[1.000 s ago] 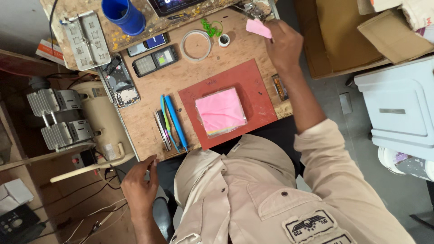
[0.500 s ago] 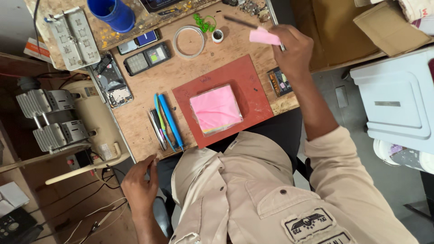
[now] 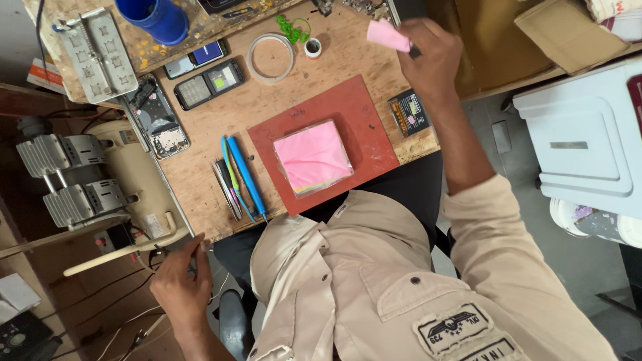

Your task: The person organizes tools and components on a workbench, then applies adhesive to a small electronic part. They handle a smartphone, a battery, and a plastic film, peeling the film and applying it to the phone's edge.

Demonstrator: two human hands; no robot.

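Can't see much of what my left hand (image 3: 179, 284) is doing tbh. It's down below the edge of the scuffed wooden desk (image 3: 200, 180), fingers curled near a thin dark stick-like thing at the edge, but whether they're actually gripping it I can't tell. My own beige shirt (image 3: 374, 281) blocks the near side of the desk too.

Right hand (image 3: 428, 57) is up at the far edge, arm stretched out w/ wrist bent, fingers pinched shut on a small pink paper slip (image 3: 386, 35); a dark bit pokes out under the fingers, too small to make out.

Stuff on the desk: square stack of pink sticky notes in clear wrap (image 3: 313, 157) sits mid on a red-brown rubber mat (image 3: 361, 117). Small black box w/ an orange-ish label (image 3: 409, 113) is just beside the mat's right edge, under my forearm. Left of the mat are blue and teal pens w/ tweezers (image 3: 239, 177), and further up an old keypad phone (image 3: 208, 83), roll of tape (image 3: 271, 58) and a blue plastic cup (image 3: 155, 19), cut off by the frame top.
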